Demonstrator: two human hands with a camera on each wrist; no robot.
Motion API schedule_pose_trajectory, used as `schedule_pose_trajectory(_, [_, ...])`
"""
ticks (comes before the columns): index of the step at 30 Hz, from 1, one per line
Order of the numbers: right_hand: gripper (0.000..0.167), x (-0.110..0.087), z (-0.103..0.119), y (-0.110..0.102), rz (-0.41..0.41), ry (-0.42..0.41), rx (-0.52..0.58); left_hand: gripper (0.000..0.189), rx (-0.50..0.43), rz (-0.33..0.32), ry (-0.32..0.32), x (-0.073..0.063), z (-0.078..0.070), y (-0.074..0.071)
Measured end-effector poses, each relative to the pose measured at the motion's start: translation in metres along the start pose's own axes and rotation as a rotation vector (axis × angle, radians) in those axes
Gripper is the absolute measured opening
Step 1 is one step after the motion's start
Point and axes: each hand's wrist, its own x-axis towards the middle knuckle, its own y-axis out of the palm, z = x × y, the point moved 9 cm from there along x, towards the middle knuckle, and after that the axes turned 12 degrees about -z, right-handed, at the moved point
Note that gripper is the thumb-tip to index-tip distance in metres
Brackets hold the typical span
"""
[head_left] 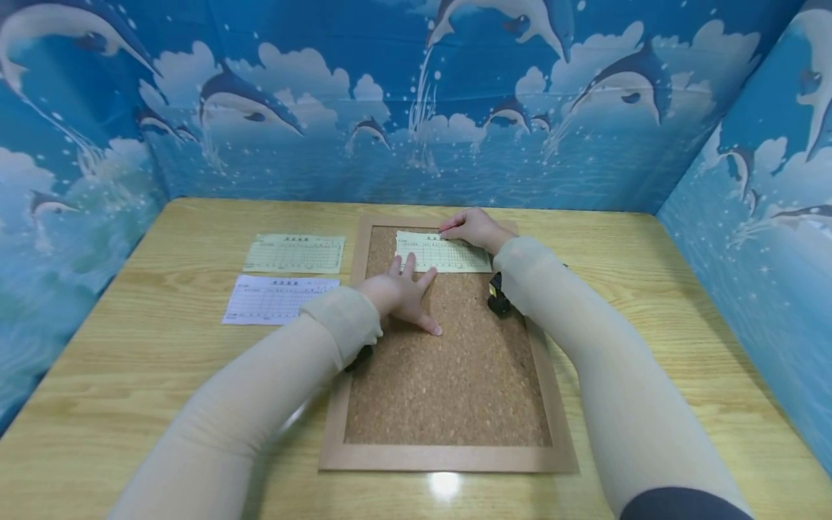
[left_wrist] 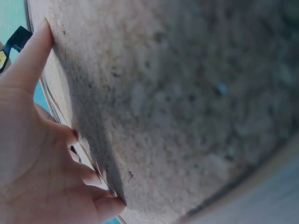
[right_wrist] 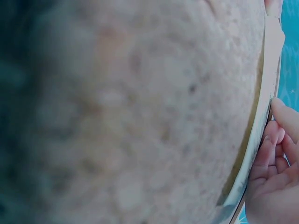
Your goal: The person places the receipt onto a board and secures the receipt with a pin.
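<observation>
A cork board (head_left: 448, 383) with a light brown frame lies flat on the table. Near its far end is a pale green printed form (head_left: 442, 253). My left hand (head_left: 404, 296) spreads its fingers over the board, with fingertips at the form's lower left part and the thumb (left_wrist: 35, 56) on bare cork. At the form's top edge my right hand (head_left: 477, 230) pinches a small pin-like thing between thumb and fingers, mostly hidden by the fingertips. From the right wrist view, the curled right fingers (right_wrist: 268, 158) are right at the paper's edge.
Another green form (head_left: 295, 254) and a white form (head_left: 276, 300) lie on the wooden table (head_left: 130, 361), left of the board. Blue dolphin-print cloth (head_left: 390, 159) walls in the back and sides. A black wrist camera (head_left: 497, 296) hangs under the right sleeve.
</observation>
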Motion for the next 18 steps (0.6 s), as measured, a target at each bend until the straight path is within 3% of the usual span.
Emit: schedule_pose_trajectory(18, [0.023, -0.0001, 0.0012, -0.0002, -0.002, -0.012, -0.005, 0.111, -0.005, -0.002, 0.003, -0.0002, -0.0002, -0.0001])
